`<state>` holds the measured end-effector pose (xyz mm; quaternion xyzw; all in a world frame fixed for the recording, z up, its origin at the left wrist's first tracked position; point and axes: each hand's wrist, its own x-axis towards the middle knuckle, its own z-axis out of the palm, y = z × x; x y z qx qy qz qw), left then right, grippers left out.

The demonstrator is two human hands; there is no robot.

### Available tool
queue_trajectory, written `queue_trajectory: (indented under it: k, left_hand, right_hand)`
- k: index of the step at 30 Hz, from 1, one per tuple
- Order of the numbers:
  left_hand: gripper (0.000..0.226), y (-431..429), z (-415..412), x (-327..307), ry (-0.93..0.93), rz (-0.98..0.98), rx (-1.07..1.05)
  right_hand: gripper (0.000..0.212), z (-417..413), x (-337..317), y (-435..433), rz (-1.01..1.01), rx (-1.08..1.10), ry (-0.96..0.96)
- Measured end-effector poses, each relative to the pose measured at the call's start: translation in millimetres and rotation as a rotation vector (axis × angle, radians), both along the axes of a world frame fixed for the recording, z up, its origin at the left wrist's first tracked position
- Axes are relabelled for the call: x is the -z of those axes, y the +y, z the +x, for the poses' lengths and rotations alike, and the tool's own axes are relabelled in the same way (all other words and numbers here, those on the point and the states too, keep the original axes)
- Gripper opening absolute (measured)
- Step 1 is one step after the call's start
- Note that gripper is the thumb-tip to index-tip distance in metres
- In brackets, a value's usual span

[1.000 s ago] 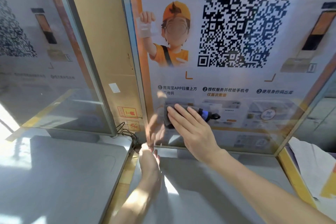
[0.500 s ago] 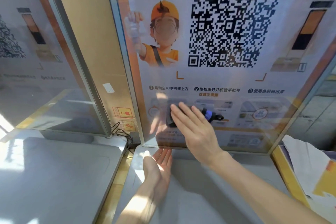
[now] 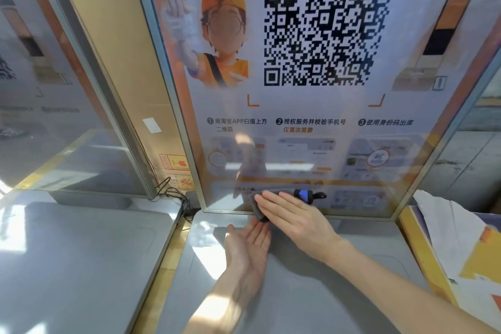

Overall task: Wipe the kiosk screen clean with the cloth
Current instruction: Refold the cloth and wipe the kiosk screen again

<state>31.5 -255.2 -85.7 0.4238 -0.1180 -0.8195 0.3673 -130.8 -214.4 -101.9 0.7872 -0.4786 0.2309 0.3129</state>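
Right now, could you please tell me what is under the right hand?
A dark grey cloth, pressed flat by the right hand against the bottom of the kiosk screen. Its left end and blue tab show; the rest is covered.

i read the kiosk screen (image 3: 311, 116) as smooth, glossy glass with strong reflections, set in a satin metal frame (image 3: 173, 89). the cloth (image 3: 256, 210) looks like soft, matt, dark grey fabric. the base plate (image 3: 298, 293) is smooth, matt grey; plastic or painted metal, i cannot tell. the box (image 3: 108, 35) is matt brown cardboard.

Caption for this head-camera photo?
Right hand presses grey cloth low on kiosk screen; left hand open, palm up, below.
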Motion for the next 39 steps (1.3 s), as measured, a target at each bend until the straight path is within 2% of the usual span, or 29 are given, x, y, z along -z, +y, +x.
queue_trajectory:
  k: [3, 9, 17, 23, 26, 29, 34, 37, 39]
  left_hand:
    - [0.071, 6.1, -8.1, -0.2, 0.015, 0.006, 0.022]
    - [0.071, 8.8, -13.6, 0.8, -0.003, -0.004, 0.034]
    - [0.071, 10.6, -19.4, 4.9, -0.007, -0.003, 0.055]
    - [0.070, 18.7, -32.6, 5.4, -0.002, 0.009, 0.108]
    - [0.072, 22.1, -40.1, 5.3, -0.004, 0.019, 0.131]
    - [0.074, 27.1, -46.6, 6.2, 0.002, 0.015, 0.166]
    - [0.074, 31.6, -52.6, 7.5, -0.069, -0.015, 0.220]
    - [0.074, 31.9, -52.4, 6.3, -0.096, -0.026, 0.245]
    - [0.075, 31.0, -53.2, 5.6, -0.107, -0.033, 0.258]
  right_hand:
    - [0.043, -10.4, -20.7, 3.6, -0.064, 0.045, -0.029]
    - [0.048, -1.5, -48.3, -17.2, -0.214, 0.074, -0.141]
    - [0.046, -14.5, -14.1, 10.1, -0.067, 0.054, -0.044]
    - [0.047, -25.9, -65.4, -2.4, -0.266, 0.114, -0.154]
    - [0.046, -23.7, -68.5, -8.6, -0.323, 0.099, -0.183]
    - [0.050, -27.5, -43.6, -1.0, -0.260, 0.085, -0.146]
    - [0.054, -51.0, 0.5, 33.5, -0.031, 0.044, -0.012]
    - [0.047, -66.5, -3.9, 50.1, 0.002, 0.063, 0.036]
    - [0.045, -69.4, -18.8, 52.7, -0.029, 0.095, -0.008]
